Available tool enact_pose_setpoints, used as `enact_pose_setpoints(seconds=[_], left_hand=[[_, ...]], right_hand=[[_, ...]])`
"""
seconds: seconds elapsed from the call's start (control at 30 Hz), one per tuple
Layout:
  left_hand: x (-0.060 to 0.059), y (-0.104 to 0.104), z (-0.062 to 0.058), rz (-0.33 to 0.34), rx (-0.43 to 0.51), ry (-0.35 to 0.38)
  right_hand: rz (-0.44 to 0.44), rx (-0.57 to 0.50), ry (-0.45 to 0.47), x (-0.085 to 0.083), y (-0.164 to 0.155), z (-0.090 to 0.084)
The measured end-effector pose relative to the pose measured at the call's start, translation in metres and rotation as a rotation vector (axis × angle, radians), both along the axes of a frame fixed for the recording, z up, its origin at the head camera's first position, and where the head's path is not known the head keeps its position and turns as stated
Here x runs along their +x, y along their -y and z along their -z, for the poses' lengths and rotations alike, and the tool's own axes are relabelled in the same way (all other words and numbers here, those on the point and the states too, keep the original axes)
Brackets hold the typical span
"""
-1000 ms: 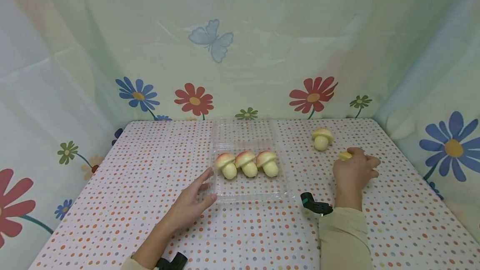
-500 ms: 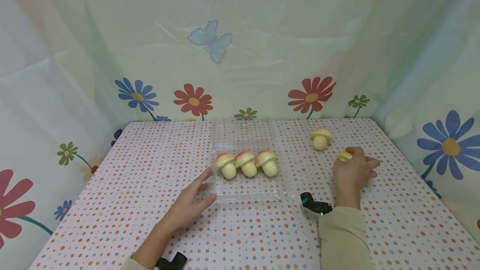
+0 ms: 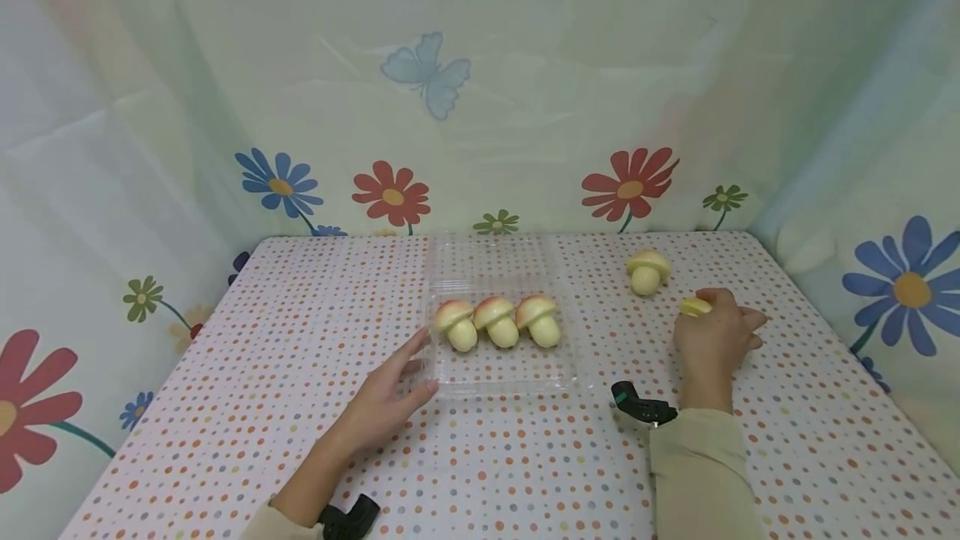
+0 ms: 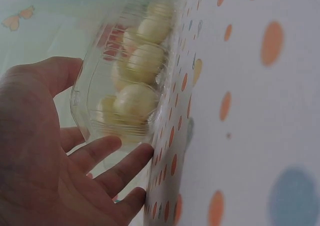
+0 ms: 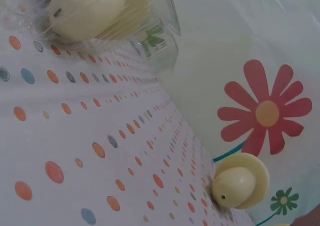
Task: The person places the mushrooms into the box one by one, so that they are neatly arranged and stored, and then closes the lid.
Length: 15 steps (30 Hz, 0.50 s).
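Observation:
Three toy mushrooms (image 3: 497,322) with yellow and reddish caps lie in a row in a clear plastic clamshell box (image 3: 491,375), its lid standing raised at the back. My left hand (image 3: 384,407) rests at the box's left side, and in the left wrist view its fairly straight fingers (image 4: 125,172) and thumb touch the box edge. To the right of the box, my right hand (image 3: 708,342) grips a yellow mushroom (image 3: 695,307), mostly hidden by the hand. Just behind it, another toy mushroom (image 3: 647,272) lies on the table.
A white, dotted cloth (image 3: 315,315) covers the table. Printed curtains (image 3: 525,107) with flowers and a butterfly enclose the back and both sides. Black wrist-camera mounts (image 3: 641,403) stick out near both sleeves.
The head view has shifted slightly. Both hands and the mushrooms keep their places on the table.

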State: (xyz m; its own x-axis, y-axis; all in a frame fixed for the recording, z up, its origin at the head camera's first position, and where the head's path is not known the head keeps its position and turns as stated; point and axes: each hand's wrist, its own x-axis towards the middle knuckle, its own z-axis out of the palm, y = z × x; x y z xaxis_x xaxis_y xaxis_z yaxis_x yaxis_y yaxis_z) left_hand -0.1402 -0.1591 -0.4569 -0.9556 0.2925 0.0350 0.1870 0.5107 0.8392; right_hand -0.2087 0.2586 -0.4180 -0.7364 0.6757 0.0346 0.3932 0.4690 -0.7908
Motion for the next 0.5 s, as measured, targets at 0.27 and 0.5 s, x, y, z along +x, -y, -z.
enact_pose_setpoints(seconds=[0.27,0.5], left_hand=[[0.001,0.000,-0.001,-0.002,0.007,0.006],[-0.001,-0.001,0.000,-0.002,-0.002,0.001]], right_hand=[[-0.072,0.046,0.057,0.004,-0.008,-0.002],[-0.120,0.045,0.093,0.006,-0.020,-0.006]])
